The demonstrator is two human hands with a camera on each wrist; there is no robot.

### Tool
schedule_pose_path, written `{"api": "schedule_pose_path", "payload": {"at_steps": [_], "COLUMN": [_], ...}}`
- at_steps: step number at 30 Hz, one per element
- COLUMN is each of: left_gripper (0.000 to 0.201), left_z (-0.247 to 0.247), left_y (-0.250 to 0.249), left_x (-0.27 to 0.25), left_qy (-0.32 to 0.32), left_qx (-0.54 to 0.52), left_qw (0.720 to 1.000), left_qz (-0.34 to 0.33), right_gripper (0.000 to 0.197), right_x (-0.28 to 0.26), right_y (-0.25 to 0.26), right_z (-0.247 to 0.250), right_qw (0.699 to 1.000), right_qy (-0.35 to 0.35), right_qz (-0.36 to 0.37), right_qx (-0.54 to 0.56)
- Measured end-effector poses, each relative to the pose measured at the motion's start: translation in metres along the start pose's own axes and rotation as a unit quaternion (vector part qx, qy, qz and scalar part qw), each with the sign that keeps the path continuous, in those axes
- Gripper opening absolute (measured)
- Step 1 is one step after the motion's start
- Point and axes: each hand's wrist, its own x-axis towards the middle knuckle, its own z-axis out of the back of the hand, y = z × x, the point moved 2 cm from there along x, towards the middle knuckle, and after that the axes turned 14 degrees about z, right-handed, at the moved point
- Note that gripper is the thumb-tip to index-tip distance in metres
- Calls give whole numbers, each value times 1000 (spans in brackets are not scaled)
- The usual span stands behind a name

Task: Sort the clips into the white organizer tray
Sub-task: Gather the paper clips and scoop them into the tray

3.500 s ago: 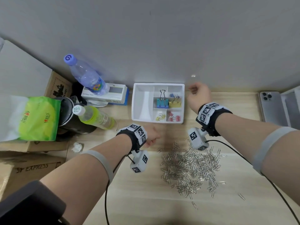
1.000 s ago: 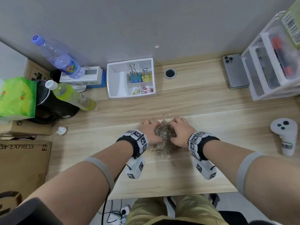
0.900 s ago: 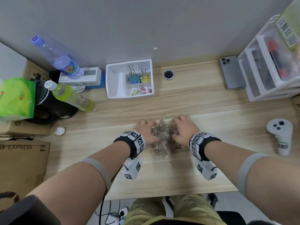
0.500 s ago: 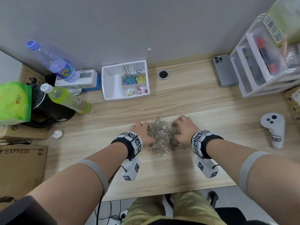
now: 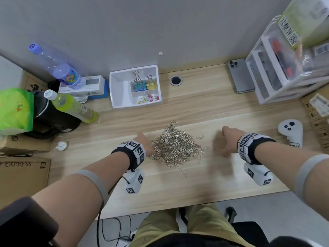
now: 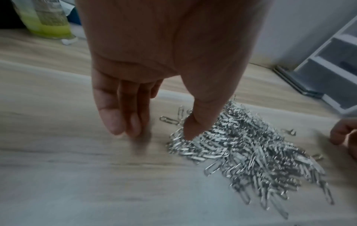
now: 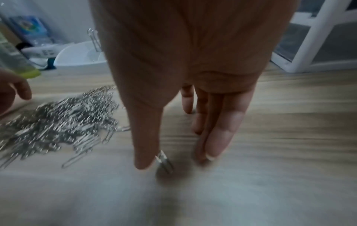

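A heap of silver paper clips [image 5: 175, 147] [image 6: 247, 152] [image 7: 58, 122] lies mid-table. The white organizer tray [image 5: 114, 90] [image 7: 77, 56] stands at the back; it holds blue and yellow binder clips [image 5: 145, 85] and small coloured clips [image 5: 147, 99], and its large left section is bare. My left hand [image 5: 145, 141] [image 6: 156, 133] sits at the heap's left edge with straight fingers on the wood and its thumb touching the clips. My right hand [image 5: 226, 139] [image 7: 173, 159] is off to the right of the heap, fingers straight and blurred. One loose clip [image 7: 164, 161] lies by its thumb.
Two bottles [image 5: 71, 106], a black kettle [image 5: 49, 118] and cardboard boxes [image 5: 23, 175] crowd the left. A phone [image 5: 240, 77], a white drawer unit [image 5: 277, 72] and a white controller [image 5: 291, 132] are on the right. A cable hole [image 5: 175, 80] sits beside the tray.
Both hands were pressed against the heap from either side. My right hand has now pulled away to the right, and my left hand has eased back to the heap's left edge.
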Motion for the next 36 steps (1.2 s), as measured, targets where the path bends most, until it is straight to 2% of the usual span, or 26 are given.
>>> {"api": "schedule_pose_path", "payload": {"at_steps": [2, 5, 7, 9, 11, 15, 18, 23, 25, 28, 31, 34, 36], "left_gripper": [93, 84, 79, 84, 91, 84, 88, 99, 97, 93, 89, 99, 97], "left_z": [-5, -14, -20, -24, -24, -23, -23, -19, -18, -21, -26, -28, -27], "left_y": [7, 11, 9, 6, 3, 3, 6, 17, 18, 9, -6, -17, -16], "left_x": [1, 3, 3, 1, -1, -7, -5, -6, -9, -13, -21, -24, -26], "left_qy": [6, 9, 34, 50, 38, 21, 22, -22, -30, -7, 19, 17, 12], "left_qx": [2, 16, 0, -1, 0, 2, 1, -4, 11, 55, 56, 68, 58], "left_qw": [1000, 1000, 999, 999, 999, 997, 998, 999, 998, 995, 994, 992, 994], "left_qz": [23, 20, 14, -4, -35, -69, -64, -42, -55, -79, -95, -110, -96], "right_gripper": [80, 66, 54, 49, 47, 37, 45, 88, 84, 66, 56, 58, 65], "right_x": [-1, 2, 6, 14, 22, 34, 36, 30, 29, 31, 37, 40, 39], "right_y": [1, 13, 21, 30, 43, 72, 75, 49, 46, 58, 79, 92, 91], "right_z": [-7, -15, -20, -27, -32, -31, -25, -15, -14, -17, -26, -33, -32], "right_qw": [999, 999, 999, 995, 985, 962, 964, 984, 987, 977, 966, 964, 966], "right_qy": [25, 14, -8, -43, -82, -136, -142, -119, -109, -124, -129, -117, -109], "right_qz": [5, 20, 45, 74, 103, 149, 157, 105, 104, 155, 196, 213, 208], "right_qx": [-35, -34, -1, 52, 112, 184, 160, 80, 60, 80, 112, 106, 109]}}
